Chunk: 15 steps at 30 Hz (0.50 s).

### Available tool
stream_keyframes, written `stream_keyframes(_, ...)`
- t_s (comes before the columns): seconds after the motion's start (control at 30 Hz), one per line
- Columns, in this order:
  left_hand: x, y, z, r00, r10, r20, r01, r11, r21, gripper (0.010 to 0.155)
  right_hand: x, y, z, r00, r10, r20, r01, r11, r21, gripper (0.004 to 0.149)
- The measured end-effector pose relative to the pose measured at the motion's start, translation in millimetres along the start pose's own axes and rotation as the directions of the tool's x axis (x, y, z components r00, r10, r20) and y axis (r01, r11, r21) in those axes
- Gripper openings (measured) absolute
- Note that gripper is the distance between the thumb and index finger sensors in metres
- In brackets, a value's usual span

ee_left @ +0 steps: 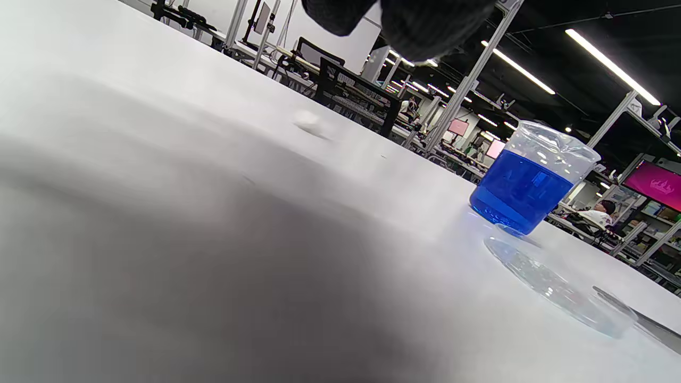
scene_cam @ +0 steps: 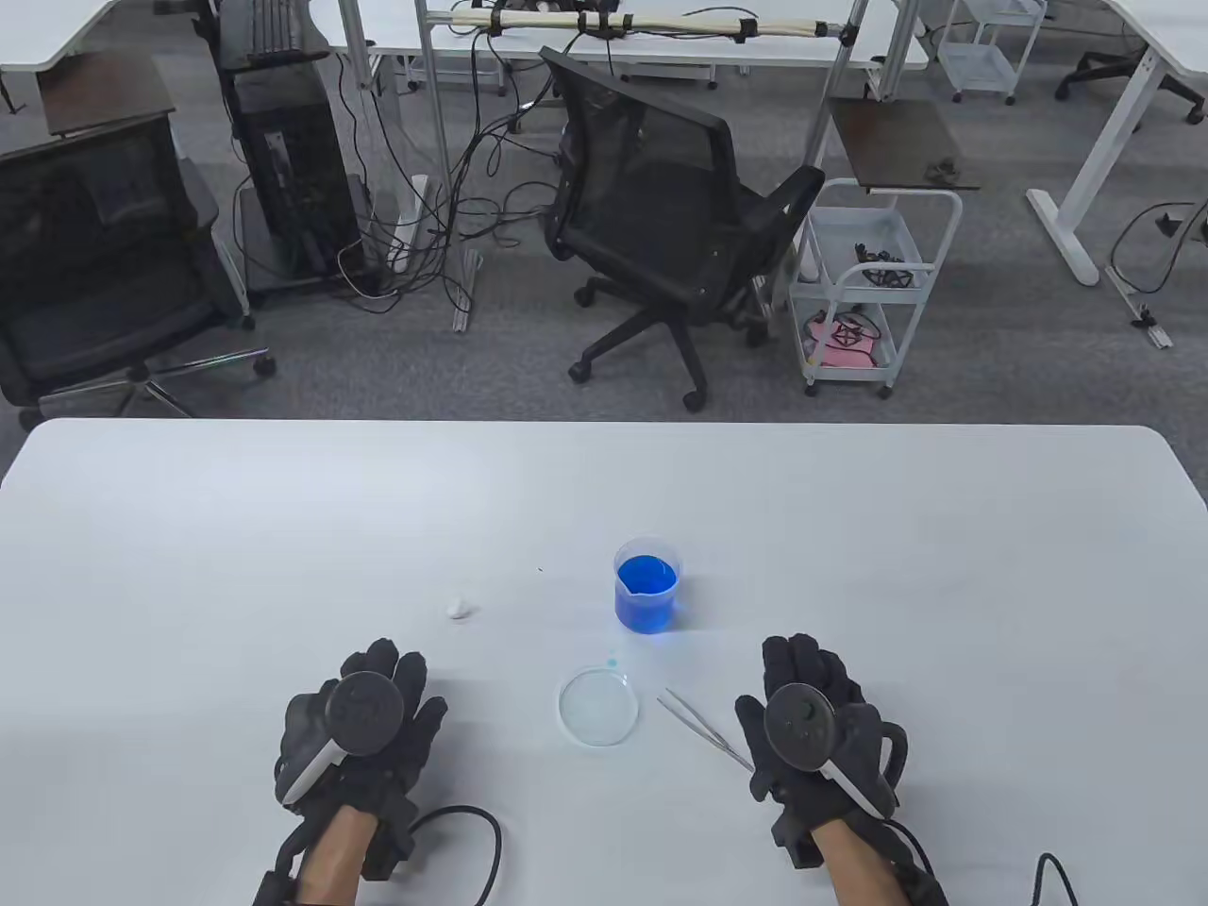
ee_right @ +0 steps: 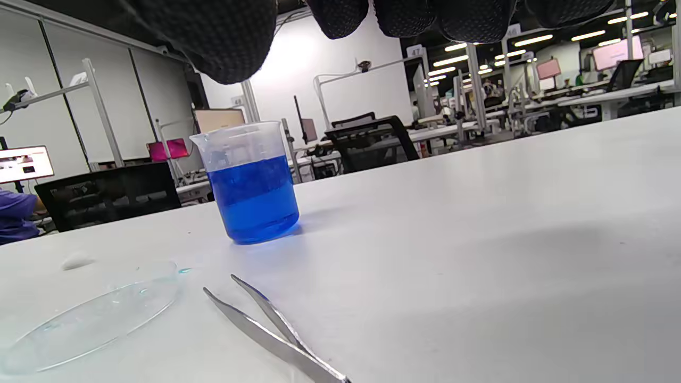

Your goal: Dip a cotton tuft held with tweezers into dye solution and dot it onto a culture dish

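A small clear beaker of blue dye (scene_cam: 646, 590) (ee_left: 524, 189) (ee_right: 251, 189) stands mid-table. In front of it lies an empty glass culture dish (scene_cam: 598, 706) (ee_left: 558, 284) (ee_right: 90, 316). Metal tweezers (scene_cam: 706, 725) (ee_right: 271, 330) lie on the table between the dish and my right hand (scene_cam: 807, 689), which rests flat, holding nothing. A white cotton tuft (scene_cam: 460, 607) (ee_left: 308, 122) (ee_right: 77, 260) sits left of the beaker, beyond my left hand (scene_cam: 377, 694), which also lies flat and empty. Only fingertips show at the top of each wrist view.
A tiny blue drop (scene_cam: 612, 662) marks the white table (scene_cam: 283, 528) just behind the dish. Glove cables (scene_cam: 491, 840) trail off the near edge. Beyond the far edge stand office chairs (scene_cam: 670, 217) and a white cart (scene_cam: 864, 283).
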State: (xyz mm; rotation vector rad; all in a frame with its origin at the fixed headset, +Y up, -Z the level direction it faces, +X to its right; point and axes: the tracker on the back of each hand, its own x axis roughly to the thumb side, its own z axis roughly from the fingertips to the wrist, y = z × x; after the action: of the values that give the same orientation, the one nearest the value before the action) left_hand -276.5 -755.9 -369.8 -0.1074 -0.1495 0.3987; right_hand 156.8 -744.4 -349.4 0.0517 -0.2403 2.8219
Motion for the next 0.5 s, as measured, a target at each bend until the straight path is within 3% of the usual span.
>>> stream_keyframes(0.5,0.6,-1.3,-0.8,1.0,0.018,0.005,-0.018,1.0,-0.018,0.063,-0.7,4.5,-3.0,1.0,-0.005,-0.001,0.005,1.0,0.007,0.076)
